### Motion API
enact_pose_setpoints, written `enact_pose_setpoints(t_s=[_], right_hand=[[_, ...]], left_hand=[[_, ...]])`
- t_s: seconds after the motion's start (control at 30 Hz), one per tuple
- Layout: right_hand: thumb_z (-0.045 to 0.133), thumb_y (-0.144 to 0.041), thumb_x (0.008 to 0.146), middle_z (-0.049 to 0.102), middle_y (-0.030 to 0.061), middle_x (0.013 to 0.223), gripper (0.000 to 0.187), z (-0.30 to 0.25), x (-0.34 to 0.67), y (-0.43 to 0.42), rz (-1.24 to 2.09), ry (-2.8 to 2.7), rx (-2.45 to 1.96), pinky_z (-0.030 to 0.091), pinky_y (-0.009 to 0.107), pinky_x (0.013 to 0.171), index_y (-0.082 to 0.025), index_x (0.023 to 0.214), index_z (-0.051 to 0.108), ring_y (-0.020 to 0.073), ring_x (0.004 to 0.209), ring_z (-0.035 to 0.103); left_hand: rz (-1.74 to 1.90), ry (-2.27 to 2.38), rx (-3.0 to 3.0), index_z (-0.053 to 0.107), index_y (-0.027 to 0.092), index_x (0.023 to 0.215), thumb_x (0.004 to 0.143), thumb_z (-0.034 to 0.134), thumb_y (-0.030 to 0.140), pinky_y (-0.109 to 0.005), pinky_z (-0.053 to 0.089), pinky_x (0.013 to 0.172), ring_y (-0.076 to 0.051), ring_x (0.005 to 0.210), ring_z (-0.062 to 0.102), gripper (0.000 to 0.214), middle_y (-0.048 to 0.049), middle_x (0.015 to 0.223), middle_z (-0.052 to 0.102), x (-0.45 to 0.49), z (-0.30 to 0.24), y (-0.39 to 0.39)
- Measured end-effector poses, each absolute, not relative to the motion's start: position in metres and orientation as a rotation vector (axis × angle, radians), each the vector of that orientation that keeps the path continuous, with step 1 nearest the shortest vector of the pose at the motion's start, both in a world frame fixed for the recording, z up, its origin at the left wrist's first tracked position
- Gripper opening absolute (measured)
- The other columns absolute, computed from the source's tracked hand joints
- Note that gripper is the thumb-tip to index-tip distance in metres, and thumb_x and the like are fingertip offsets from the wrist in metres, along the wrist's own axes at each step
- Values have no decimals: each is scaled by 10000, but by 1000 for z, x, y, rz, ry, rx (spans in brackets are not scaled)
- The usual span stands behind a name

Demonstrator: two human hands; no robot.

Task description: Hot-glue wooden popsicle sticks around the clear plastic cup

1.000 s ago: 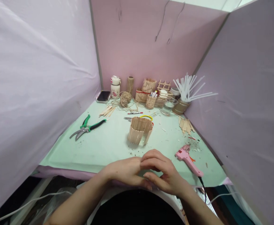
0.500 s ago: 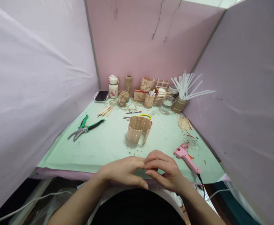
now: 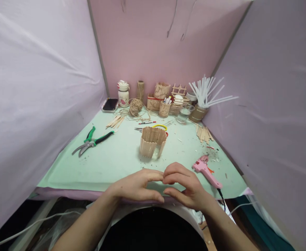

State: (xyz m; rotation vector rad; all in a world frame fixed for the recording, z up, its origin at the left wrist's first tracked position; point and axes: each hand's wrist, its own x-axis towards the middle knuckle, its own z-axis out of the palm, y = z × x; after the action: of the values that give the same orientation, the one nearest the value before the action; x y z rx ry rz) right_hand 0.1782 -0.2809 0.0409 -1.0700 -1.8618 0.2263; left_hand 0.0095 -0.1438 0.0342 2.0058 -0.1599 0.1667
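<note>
My left hand [image 3: 139, 185] is over the table's front edge, fingers stretched to the right and thumb apart, holding nothing. Facing it, my right hand [image 3: 183, 184] has loosely curved fingers with the thumb apart, and it holds nothing either. The fingertips of both hands meet or nearly meet. Just beyond them stands a cup-like holder [image 3: 148, 145] made of upright wooden craft sticks, with a gap in its front wall where something clear shows. Scissors with a yellow handle [image 3: 160, 126] lie partly hidden behind it. A pink glue gun [image 3: 207, 171] rests to the right of my right hand.
Green-handled pruning shears [image 3: 91, 142] lie at left. Craft sticks [image 3: 204, 134] are at right, more sticks [image 3: 115, 121] at back left. Along the back stand a phone [image 3: 110, 104], bottle [image 3: 123, 94], twine ball [image 3: 135, 106], clear bowl [image 3: 184, 114] and tin of white glue sticks [image 3: 198, 113].
The view has shifted slightly, so the table's things sit a little further left and higher. My fingertips have drawn slightly apart; the right fingers no longer overlap the left ones.
</note>
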Motion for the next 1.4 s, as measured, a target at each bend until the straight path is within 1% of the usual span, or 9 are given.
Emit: enact_pose_setpoints(t_s=[0.3,0.4,0.5,0.6,0.7,0.77,1.1,1.27,1.4], right_hand=[[657,-473,891,638,121,1223,433,45,163,-274,350,-1895,-1012,545,375,951,-234,1246,593,224,1128,619],[623,-385,929,613,100,1256,332,33,178,-269,253,-1593,-1146,508,430,1018,-277,1241,590,237,1200,587],[592,-336,931,600,94,1236,272,13,197,-257,266,-1201,-1378,520,459,1004,-273,1195,575,228,1139,617],[670,-341,840,544,133,1363,525,-5,205,-239,406,-1128,-1599,505,490,1031,-249,1319,477,257,1196,599],[699,-262,770,432,158,1510,783,-15,203,-225,470,-1227,-1716,398,504,1139,-226,1466,342,288,1362,478],[694,-213,747,426,141,1526,854,-17,199,-219,493,-1272,-1737,366,495,1164,-234,1503,298,287,1387,453],[655,-214,784,446,170,1452,809,-34,193,-209,385,-1269,-1623,499,482,1045,-228,1502,282,280,1320,505],[659,-248,797,470,223,1429,803,-39,197,-209,357,-1254,-1726,528,487,996,-161,1497,275,293,1243,574],[669,-306,828,454,242,1445,810,-16,202,-219,33,-1350,-1777,472,555,1024,-144,1509,261,343,1315,489]], left_hand=[[-6,-186,2108,641,230,1228,838,692,363,-331,519,986,-242,1143,636,416,-60,1283,662,19,31,-153],[107,-72,2063,657,229,1175,849,705,345,-334,502,991,-219,1097,653,350,-49,1178,708,7,48,-137],[588,295,1924,647,192,931,877,667,342,-288,531,795,-159,845,657,161,-34,912,698,-5,55,-110],[932,665,1850,553,192,1049,760,761,372,-319,526,770,-190,911,638,399,-65,1020,644,-5,41,-81],[692,800,1917,426,183,1340,570,873,376,-444,502,958,-311,1220,556,911,-178,1349,532,7,19,-60],[524,773,1943,384,173,1406,519,894,352,-506,441,1053,-361,1300,506,1039,-205,1405,504,16,6,-53],[492,453,1977,400,167,1392,603,821,257,-451,446,1084,-337,1317,509,899,-143,1411,548,53,14,-51],[475,461,2041,323,156,1445,585,811,228,-429,435,1087,-322,1326,492,991,-146,1444,507,53,4,-44],[452,589,2146,261,164,1487,583,823,269,-438,423,1081,-327,1298,513,1070,-135,1427,523,48,-3,-41]])
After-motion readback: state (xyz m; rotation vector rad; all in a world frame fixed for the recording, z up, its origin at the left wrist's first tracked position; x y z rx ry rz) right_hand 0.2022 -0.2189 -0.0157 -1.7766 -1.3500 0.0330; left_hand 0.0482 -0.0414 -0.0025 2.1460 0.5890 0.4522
